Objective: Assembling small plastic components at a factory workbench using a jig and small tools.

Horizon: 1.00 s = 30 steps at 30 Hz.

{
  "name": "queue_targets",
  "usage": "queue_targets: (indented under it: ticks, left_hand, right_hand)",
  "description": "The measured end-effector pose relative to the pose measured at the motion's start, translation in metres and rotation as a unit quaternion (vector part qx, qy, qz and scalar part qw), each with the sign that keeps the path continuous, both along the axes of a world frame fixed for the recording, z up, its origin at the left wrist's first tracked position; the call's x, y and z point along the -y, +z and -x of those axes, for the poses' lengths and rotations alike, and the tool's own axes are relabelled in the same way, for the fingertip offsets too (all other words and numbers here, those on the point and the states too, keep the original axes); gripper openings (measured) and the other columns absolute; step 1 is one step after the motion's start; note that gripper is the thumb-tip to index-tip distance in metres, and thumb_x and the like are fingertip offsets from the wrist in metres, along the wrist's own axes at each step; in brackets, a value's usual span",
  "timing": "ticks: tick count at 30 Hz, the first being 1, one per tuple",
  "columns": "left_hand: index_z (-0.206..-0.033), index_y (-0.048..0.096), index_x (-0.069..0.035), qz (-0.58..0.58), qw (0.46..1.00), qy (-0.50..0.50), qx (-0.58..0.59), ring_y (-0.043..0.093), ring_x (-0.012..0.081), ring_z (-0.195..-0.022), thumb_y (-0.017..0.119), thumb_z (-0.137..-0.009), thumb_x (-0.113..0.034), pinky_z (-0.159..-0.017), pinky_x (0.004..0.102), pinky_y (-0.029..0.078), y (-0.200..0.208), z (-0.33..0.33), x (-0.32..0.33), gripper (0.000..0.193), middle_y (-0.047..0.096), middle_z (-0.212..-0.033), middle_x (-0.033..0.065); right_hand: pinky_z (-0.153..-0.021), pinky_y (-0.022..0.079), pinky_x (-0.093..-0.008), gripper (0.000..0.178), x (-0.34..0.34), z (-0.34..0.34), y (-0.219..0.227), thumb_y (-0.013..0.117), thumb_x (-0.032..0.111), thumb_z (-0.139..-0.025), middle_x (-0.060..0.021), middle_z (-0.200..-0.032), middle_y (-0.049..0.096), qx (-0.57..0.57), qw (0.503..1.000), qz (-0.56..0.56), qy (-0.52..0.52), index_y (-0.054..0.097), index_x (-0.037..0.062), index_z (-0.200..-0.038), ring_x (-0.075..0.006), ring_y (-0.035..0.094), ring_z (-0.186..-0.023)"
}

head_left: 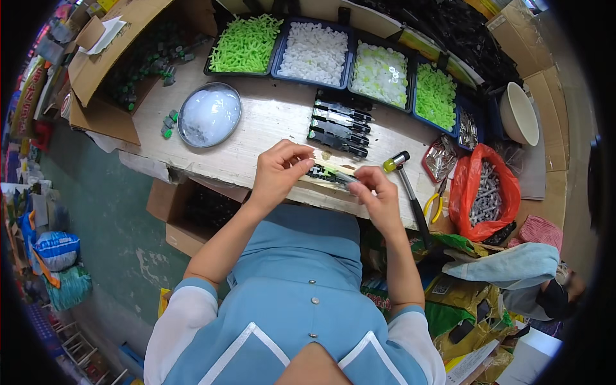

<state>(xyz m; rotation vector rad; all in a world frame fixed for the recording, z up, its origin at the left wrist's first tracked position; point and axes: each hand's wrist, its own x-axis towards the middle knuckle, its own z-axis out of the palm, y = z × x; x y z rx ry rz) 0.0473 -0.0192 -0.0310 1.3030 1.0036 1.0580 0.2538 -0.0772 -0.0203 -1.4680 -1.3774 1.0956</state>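
At the near edge of the workbench, a small black and bright-green plastic assembly lies between my hands. My left hand pinches its left end with thumb and forefinger. My right hand has its fingers closed at the right end, around a thin greyish part too small to make out clearly. Just beyond, several similar black assemblies lie side by side in a row. To the right rests a hammer with a black handle and a yellowish face.
Blue trays hold green pieces, white pieces and more green pieces. A round dish of whitish grease stands left, near a cardboard box. At right are yellow-handled pliers, a red bag of grey parts and a bowl.
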Motion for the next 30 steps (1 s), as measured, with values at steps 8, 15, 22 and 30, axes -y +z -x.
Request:
queue_targets:
  ticks: [8,15,22,30]
  left_hand:
    - [-0.085,0.066,-0.01,-0.244,0.931,0.01,-0.272,0.045,0.0196,-0.097,0.071,-0.063,-0.01,-0.085,0.0339,0.029,-0.019,-0.018,0.009,0.023,0.057,-0.093,0.0004]
    - [-0.085,0.066,-0.011,-0.245,0.925,0.013,-0.291,0.044,0.0189,-0.095,0.071,-0.062,-0.01,-0.081,0.0342,0.028,-0.027,-0.024,0.009,0.023,0.055,-0.091,-0.0004]
    - [-0.086,0.066,-0.011,-0.229,0.928,0.011,-0.294,0.044,0.0186,-0.093,0.071,-0.062,-0.011,-0.08,0.0338,0.028,-0.025,-0.025,0.008,0.025,0.054,-0.089,0.0]
    - [-0.086,0.066,-0.011,-0.225,0.93,0.013,-0.291,0.044,0.0184,-0.092,0.072,-0.062,-0.011,-0.079,0.0333,0.028,-0.026,-0.024,0.008,0.025,0.053,-0.088,-0.0001]
  right_hand:
    - [-0.048,0.036,-0.0176,0.01,0.0,-0.018,-0.004,0.062,0.009,-0.081,0.0003,-0.065,0.058,-0.068,0.989,0.135,0.0,0.056,0.0024,-0.085,-0.0032,0.049,-0.057]
    - [-0.045,0.034,-0.0169,0.011,-0.006,-0.016,-0.01,0.062,0.011,-0.083,0.0016,-0.065,0.055,-0.049,0.993,0.109,0.013,0.055,0.0038,-0.086,-0.0023,0.045,-0.053]
    - [-0.049,0.036,-0.0192,0.01,-0.011,-0.01,-0.014,0.063,0.008,-0.082,0.0009,-0.063,0.055,0.042,0.996,0.066,0.035,0.055,0.0019,-0.084,-0.0038,0.047,-0.055]
    - [-0.052,0.039,-0.0208,0.01,-0.012,-0.011,-0.013,0.063,0.007,-0.081,-0.0003,-0.063,0.056,0.087,0.994,0.035,0.053,0.055,0.0008,-0.084,-0.005,0.049,-0.057]
